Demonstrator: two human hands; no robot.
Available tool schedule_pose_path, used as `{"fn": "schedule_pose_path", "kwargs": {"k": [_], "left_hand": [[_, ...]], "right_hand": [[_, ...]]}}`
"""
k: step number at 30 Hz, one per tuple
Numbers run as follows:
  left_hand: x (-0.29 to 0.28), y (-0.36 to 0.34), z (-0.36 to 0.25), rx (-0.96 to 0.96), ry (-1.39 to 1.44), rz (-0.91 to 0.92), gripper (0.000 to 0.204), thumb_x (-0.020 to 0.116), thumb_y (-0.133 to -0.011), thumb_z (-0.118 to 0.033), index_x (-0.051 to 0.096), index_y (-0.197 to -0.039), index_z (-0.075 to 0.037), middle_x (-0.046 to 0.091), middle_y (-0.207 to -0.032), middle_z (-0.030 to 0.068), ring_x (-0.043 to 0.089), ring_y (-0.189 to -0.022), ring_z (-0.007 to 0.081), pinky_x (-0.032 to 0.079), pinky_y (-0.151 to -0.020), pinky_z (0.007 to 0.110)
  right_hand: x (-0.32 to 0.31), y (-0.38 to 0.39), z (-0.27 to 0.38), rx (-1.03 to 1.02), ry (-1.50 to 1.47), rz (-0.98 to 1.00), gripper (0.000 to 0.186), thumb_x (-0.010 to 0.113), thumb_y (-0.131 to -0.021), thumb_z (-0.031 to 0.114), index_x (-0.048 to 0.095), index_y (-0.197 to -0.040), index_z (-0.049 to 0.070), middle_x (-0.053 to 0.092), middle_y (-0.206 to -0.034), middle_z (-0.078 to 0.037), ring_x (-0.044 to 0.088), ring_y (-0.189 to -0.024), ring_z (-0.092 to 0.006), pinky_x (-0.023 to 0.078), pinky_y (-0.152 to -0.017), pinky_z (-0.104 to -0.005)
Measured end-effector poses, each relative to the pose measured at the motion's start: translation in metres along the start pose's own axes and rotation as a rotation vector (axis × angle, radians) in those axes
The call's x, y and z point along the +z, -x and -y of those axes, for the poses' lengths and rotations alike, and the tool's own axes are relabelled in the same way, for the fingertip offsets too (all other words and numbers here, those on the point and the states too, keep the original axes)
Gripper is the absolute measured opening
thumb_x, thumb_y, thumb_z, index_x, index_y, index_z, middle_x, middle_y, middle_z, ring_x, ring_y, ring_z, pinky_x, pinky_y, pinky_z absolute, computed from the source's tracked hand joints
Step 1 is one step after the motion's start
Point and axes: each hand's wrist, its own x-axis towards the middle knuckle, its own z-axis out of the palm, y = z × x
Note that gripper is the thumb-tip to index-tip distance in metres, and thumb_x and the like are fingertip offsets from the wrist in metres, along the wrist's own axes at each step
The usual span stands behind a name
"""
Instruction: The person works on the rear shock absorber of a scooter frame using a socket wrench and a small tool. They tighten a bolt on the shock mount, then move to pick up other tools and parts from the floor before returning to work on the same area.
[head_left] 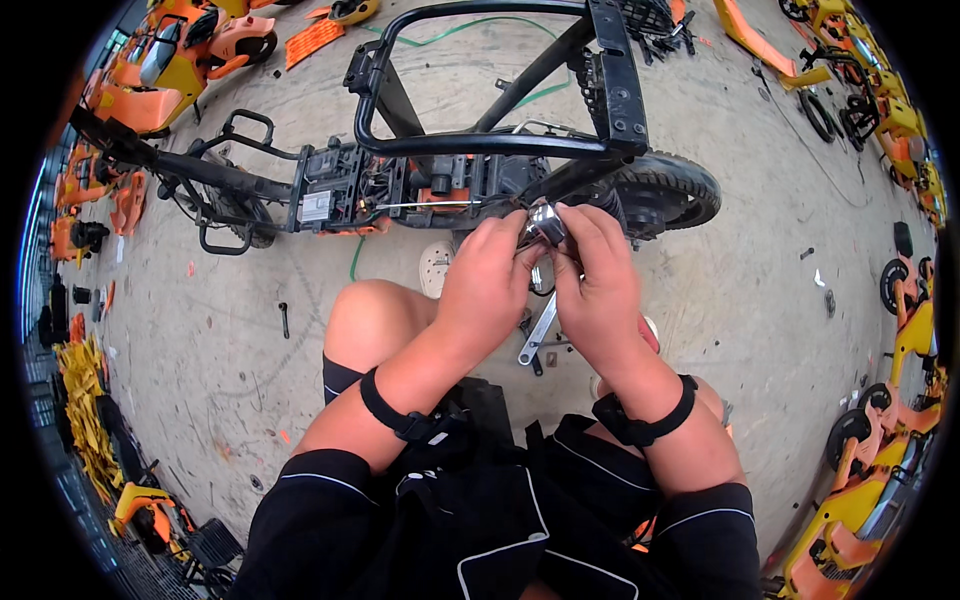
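Both hands meet in front of the stripped scooter frame (465,148). My left hand (485,275) and my right hand (597,280) pinch a small shiny, rounded metal part (543,226) between thumbs and fingers. My fingers cover some of it, so its exact kind cannot be made out. Just below the fingertips, another bit of shiny metal shows between the hands; whether it belongs to the same part is unclear. On the floor beneath lies a silver wrench (538,332), beside a darker tool partly hidden by it.
The frame's black rear wheel (665,195) stands just beyond my right hand. A small dark wrench (284,320) lies on the concrete at left. Yellow and orange scooters (905,330) line the right side, with yellow scraps (85,420) heaped at far left.
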Motion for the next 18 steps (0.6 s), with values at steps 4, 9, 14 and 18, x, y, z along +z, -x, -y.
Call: {"fn": "schedule_pose_path", "kwargs": {"k": [4, 9, 14, 18], "left_hand": [[-0.003, -0.006, -0.007, 0.047, -0.025, 0.076, 0.033, 0.067, -0.087, -0.006, 0.060, -0.118, 0.000, 0.062, -0.097, 0.0180, 0.059, -0.092, 0.0404, 0.048, -0.078, 0.047], [0.002, -0.006, -0.010, 0.172, -0.081, 0.193, 0.031, 0.069, -0.087, -0.005, 0.060, -0.116, 0.001, 0.062, -0.096, 0.0167, 0.061, -0.086, 0.0375, 0.049, -0.073, 0.042], [0.012, -0.002, -0.024, 0.110, -0.087, 0.281, 0.031, 0.069, -0.087, -0.007, 0.060, -0.117, -0.002, 0.063, -0.096, 0.0155, 0.061, -0.087, 0.0376, 0.049, -0.072, 0.043], [0.019, -0.003, -0.027, 0.215, -0.167, 0.265, 0.032, 0.069, -0.086, -0.009, 0.057, -0.115, -0.002, 0.062, -0.092, 0.0150, 0.061, -0.086, 0.0374, 0.048, -0.070, 0.046]], "right_hand": [[-0.004, 0.006, -0.001, 0.179, -0.093, 0.044, 0.052, 0.061, -0.084, -0.001, 0.050, -0.135, 0.005, 0.063, -0.117, -0.017, 0.068, -0.092, -0.0359, 0.055, -0.077, -0.0396], [-0.025, 0.008, -0.001, 0.427, -0.263, 0.227, 0.054, 0.059, -0.080, -0.002, 0.049, -0.133, 0.003, 0.066, -0.110, -0.019, 0.069, -0.088, -0.0283, 0.054, -0.080, -0.0354], [-0.039, 0.019, -0.009, 0.584, -0.534, 0.142, 0.050, 0.059, -0.078, -0.007, 0.053, -0.127, 0.000, 0.065, -0.106, -0.009, 0.061, -0.087, -0.0099, 0.051, -0.079, -0.0263], [-0.048, 0.024, -0.009, 0.674, -0.670, 0.072, 0.051, 0.059, -0.078, -0.008, 0.051, -0.127, -0.001, 0.062, -0.103, -0.006, 0.058, -0.088, -0.0077, 0.049, -0.078, -0.0243]]}}
